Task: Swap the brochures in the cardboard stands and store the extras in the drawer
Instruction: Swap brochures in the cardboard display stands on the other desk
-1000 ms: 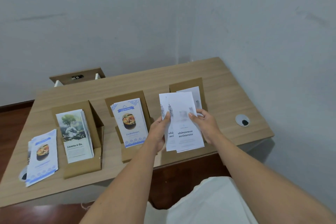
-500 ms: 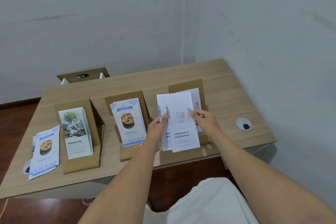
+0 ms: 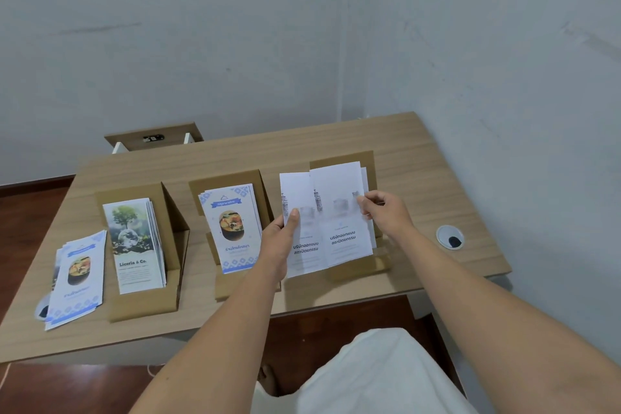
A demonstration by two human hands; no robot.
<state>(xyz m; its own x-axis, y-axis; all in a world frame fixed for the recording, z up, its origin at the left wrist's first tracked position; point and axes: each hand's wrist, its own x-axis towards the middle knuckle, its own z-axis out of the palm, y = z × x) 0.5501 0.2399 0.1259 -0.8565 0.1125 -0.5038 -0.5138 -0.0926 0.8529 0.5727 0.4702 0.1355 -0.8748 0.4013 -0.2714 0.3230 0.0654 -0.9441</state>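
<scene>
Three cardboard stands sit in a row on the wooden desk (image 3: 437,158). The left stand (image 3: 174,228) holds tree brochures (image 3: 134,245). The middle stand (image 3: 235,178) holds blue food brochures (image 3: 232,228). My left hand (image 3: 280,242) grips a white brochure (image 3: 300,245) by its left edge, in front of the desk's middle. My right hand (image 3: 386,215) pinches another white brochure (image 3: 342,215) at its right edge, against the right stand (image 3: 359,265), where more white brochures lean behind it.
A loose pile of blue food brochures (image 3: 77,279) lies at the desk's left end, over a cable hole. Another cable grommet (image 3: 450,237) sits at the right. A small wooden unit (image 3: 154,136) stands behind the desk. Walls close the back and right.
The white brochures have separated: my right hand has carried one rightward and back toward the right stand, while my left hand keeps the other. The view has shifted slightly.
</scene>
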